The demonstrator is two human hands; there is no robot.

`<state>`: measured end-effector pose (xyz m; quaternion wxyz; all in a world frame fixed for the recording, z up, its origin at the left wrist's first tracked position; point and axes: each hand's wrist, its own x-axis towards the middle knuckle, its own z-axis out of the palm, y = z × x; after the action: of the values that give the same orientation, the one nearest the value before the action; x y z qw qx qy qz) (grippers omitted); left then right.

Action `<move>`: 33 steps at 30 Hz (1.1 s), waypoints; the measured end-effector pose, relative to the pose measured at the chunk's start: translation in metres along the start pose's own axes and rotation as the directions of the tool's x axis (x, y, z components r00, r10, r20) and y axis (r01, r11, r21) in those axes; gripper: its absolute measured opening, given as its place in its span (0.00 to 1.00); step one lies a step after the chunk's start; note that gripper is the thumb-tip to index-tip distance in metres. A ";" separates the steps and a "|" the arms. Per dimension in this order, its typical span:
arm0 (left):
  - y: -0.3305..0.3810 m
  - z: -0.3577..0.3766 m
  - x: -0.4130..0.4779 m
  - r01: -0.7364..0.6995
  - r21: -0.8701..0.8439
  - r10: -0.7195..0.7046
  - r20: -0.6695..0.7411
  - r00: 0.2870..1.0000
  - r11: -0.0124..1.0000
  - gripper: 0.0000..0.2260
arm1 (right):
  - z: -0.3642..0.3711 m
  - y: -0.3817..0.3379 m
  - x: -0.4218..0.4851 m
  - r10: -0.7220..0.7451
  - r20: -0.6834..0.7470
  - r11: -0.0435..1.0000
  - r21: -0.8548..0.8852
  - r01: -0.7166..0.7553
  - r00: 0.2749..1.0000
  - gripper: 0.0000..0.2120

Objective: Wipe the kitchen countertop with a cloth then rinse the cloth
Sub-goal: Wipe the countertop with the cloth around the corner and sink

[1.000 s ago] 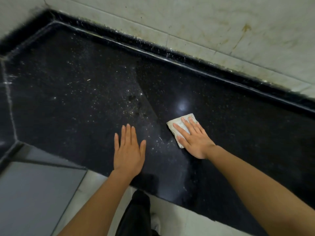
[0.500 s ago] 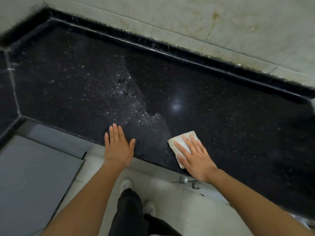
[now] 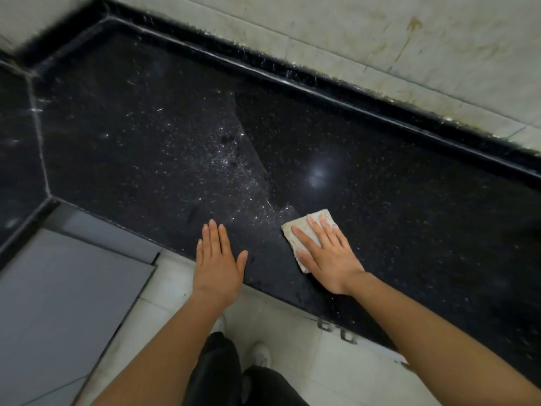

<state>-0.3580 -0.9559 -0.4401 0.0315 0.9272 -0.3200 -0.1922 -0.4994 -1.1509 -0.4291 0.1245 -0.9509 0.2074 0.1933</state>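
A black speckled countertop [image 3: 146,148] fills the middle of the head view. Its left part is dusty with pale specks; the right part looks darker and wiped. A small folded whitish cloth [image 3: 303,230] lies flat near the counter's front edge. My right hand [image 3: 328,256] presses flat on the cloth with fingers spread, covering most of it. My left hand [image 3: 218,259] rests flat at the front edge, just left of the cloth, holding nothing.
A stained pale tiled wall [image 3: 380,39] rises behind a raised black back rim [image 3: 322,92]. A grey cabinet panel [image 3: 58,303] sits lower left. Pale floor tiles [image 3: 292,332], my dark trousers and white shoes show below the counter edge.
My right hand has drawn the cloth from mid-counter toward the front edge. My left hand has slid back to the front edge as well.
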 end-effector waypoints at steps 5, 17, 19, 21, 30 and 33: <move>-0.001 0.003 0.001 0.002 -0.003 -0.002 -0.038 0.999 1.000 0.35 | -0.025 -0.008 0.056 0.024 -0.013 1.000 -0.015 -0.024 1.000 0.26; 0.004 -0.007 0.004 0.022 0.061 -0.027 0.080 0.996 0.998 0.32 | -0.053 -0.032 0.125 0.152 0.043 0.982 0.105 -0.155 0.988 0.27; 0.004 -0.008 0.004 0.021 0.071 -0.028 0.091 0.995 0.997 0.32 | -0.044 -0.033 0.107 0.107 0.018 0.990 0.091 -0.108 0.994 0.27; 0.005 -0.011 0.003 0.019 0.070 -0.027 0.110 0.994 0.997 0.32 | -0.034 -0.031 0.081 0.067 0.012 0.995 0.069 -0.067 0.998 0.27; 0.006 -0.015 0.001 0.010 0.088 -0.024 0.158 0.987 0.996 0.32 | 0.002 0.014 -0.029 0.150 0.047 0.988 0.035 -0.152 0.987 0.26; 0.005 -0.013 0.003 0.007 0.078 -0.019 0.145 0.989 0.997 0.32 | 0.016 0.031 -0.063 0.221 0.045 0.974 0.048 -0.223 0.974 0.26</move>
<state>-0.3540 -0.9623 -0.4276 -0.0289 0.9133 -0.3226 -0.2468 -0.5707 -1.1511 -0.4220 0.1312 -0.9142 0.3147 0.2192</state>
